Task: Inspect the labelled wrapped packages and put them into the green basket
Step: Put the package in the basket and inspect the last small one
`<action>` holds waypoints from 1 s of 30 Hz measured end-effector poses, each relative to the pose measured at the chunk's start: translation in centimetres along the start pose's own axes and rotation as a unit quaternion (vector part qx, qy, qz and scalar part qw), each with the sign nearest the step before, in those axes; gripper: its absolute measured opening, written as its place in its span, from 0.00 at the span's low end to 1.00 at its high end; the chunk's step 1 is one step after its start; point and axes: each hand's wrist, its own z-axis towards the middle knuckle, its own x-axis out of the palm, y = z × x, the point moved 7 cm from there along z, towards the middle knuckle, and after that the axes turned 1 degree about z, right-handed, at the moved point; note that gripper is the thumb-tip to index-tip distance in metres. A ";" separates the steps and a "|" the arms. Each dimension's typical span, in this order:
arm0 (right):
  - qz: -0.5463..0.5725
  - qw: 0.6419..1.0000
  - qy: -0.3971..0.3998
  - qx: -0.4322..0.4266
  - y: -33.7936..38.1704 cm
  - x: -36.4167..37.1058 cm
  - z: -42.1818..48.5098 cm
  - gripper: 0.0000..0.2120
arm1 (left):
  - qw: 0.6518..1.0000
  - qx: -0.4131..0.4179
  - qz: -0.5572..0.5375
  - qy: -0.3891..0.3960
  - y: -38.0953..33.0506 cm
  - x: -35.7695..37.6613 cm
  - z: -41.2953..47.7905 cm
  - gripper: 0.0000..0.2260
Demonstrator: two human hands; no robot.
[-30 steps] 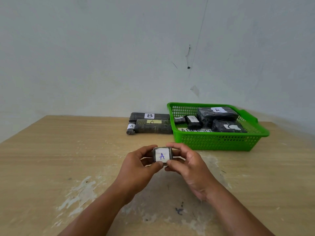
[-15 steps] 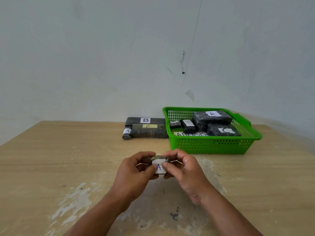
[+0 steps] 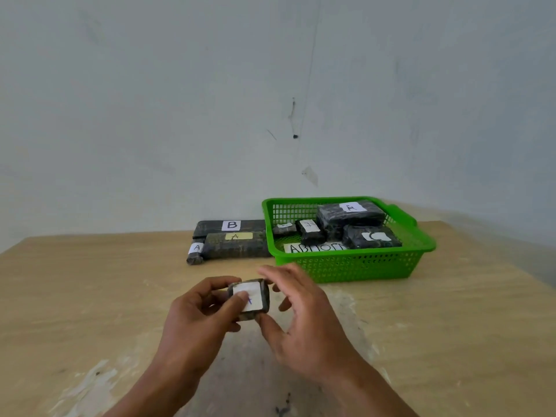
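A small dark wrapped package (image 3: 254, 291) with a white label sits between my hands above the table's middle. My left hand (image 3: 198, 317) grips it, thumb over the label's blue letter. My right hand (image 3: 301, 320) touches it from the right and below with thumb and fingertips, the other fingers spread. The green basket (image 3: 355, 263) stands behind on the right and holds several dark labelled packages (image 3: 350, 213). Left of the basket lie three more: a long one marked B (image 3: 210, 227), a long one with a yellow A label (image 3: 237, 246), and a small roll marked A (image 3: 195, 252).
The wooden table (image 3: 90, 296) has worn pale patches near me. A white sheet with letters (image 3: 316, 247) lies in the basket's front. A grey wall rises right behind the table; the table's right edge runs past the basket.
The package has been turned in my hands, and its label now faces up toward me with my left thumb over the letter. My right fingers have loosened and spread.
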 end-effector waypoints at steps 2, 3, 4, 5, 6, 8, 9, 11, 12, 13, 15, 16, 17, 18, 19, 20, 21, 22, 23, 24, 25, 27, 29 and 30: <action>-0.009 1.000 -0.006 -0.001 0.0 -0.5 0.2 0.28 | 1.000 0.003 0.003 0.010 -0.6 0.6 0.5 0.06; -0.010 1.000 -0.008 0.002 0.0 -0.9 0.4 0.27 | 1.000 0.005 0.007 0.022 -0.8 0.9 0.7 0.06; -0.009 1.000 -0.009 0.009 -0.1 -1.3 0.6 0.26 | 0.999 0.007 0.008 0.037 -1.2 1.4 1.0 0.06; -0.009 1.000 -0.008 0.015 -0.1 -1.8 1.0 0.24 | 0.998 0.012 0.005 0.054 -1.6 1.9 1.3 0.06; -0.011 1.000 -0.008 0.016 -0.2 -2.5 1.6 0.23 | 0.998 0.020 0.000 0.068 -2.0 2.2 1.7 0.06; -0.037 0.999 -0.018 0.001 -0.5 -4.1 3.1 0.22 | 0.996 0.056 0.002 0.074 -3.1 2.6 2.8 0.08; -0.054 0.998 -0.026 -0.006 -0.9 -5.1 4.1 0.21 | 0.994 0.086 0.030 0.063 -3.7 2.7 3.6 0.09; -0.054 0.997 -0.054 0.015 -2.7 -7.7 6.6 0.22 | 0.971 0.172 0.166 0.023 -4.9 3.1 5.2 0.13; -0.045 0.995 -0.069 0.049 -4.1 -9.0 7.9 0.22 | 0.946 0.215 0.243 0.009 -5.4 3.7 5.7 0.16; -0.043 0.992 -0.075 0.092 -5.6 -9.9 9.3 0.22 | 0.922 0.247 0.299 0.007 -5.7 4.7 6.2 0.18; -0.072 0.982 -0.049 0.167 -8.6 -10.4 11.7 0.23 | 0.899 0.265 0.348 0.030 -5.4 6.7 7.3 0.19; -0.094 0.977 -0.024 0.188 -10.0 -10.0 12.8 0.23 | 0.895 0.262 0.359 0.039 -5.0 7.5 7.9 0.19; -0.115 0.973 0.002 0.199 -10.9 -9.3 13.9 0.24 | 0.894 0.257 0.365 0.043 -4.5 8.0 8.4 0.20; -0.132 0.970 0.024 0.203 -11.6 -8.6 14.7 0.24 | 0.894 0.254 0.367 0.044 -4.0 8.4 8.9 0.20; -0.145 0.967 0.046 0.205 -12.1 -7.7 15.5 0.24 | 0.895 0.254 0.366 0.040 -3.6 8.6 9.3 0.19; -0.159 0.963 0.069 0.205 -12.5 -6.8 16.2 0.24 | 0.895 0.255 0.364 0.033 -3.3 8.7 9.4 0.19; -0.177 0.959 0.092 0.203 -12.8 -5.9 16.8 0.23 | 0.896 0.257 0.361 0.024 -3.0 8.8 9.5 0.18; -0.196 0.954 0.114 0.197 -13.2 -4.9 17.4 0.22 | 0.898 0.257 0.357 0.016 -2.8 8.8 9.5 0.19; -0.210 0.949 0.137 0.191 -13.6 -4.0 17.9 0.21 | 0.900 0.258 0.352 0.011 -2.6 8.7 9.5 0.21; -0.225 0.943 0.157 0.186 -14.1 -3.1 18.2 0.21 | 0.902 0.258 0.347 0.007 -2.5 8.7 9.4 0.23; -0.241 0.936 0.177 0.185 -14.7 -2.3 18.5 0.21 | 0.903 0.261 0.341 0.004 -2.3 8.7 9.3 0.24; -0.269 0.921 0.210 0.188 -15.9 -1.1 18.7 0.23 | 0.905 0.272 0.327 0.003 -2.1 8.8 9.2 0.24; -0.285 0.911 0.228 0.190 -16.8 -0.4 18.8 0.26 | 0.910 0.274 0.312 0.004 -1.7 8.8 9.2 0.26; -0.292 0.908 0.234 0.187 -17.1 -0.2 18.9 0.26 | 0.910 0.275 0.310 0.004 -1.6 8.9 9.2 0.27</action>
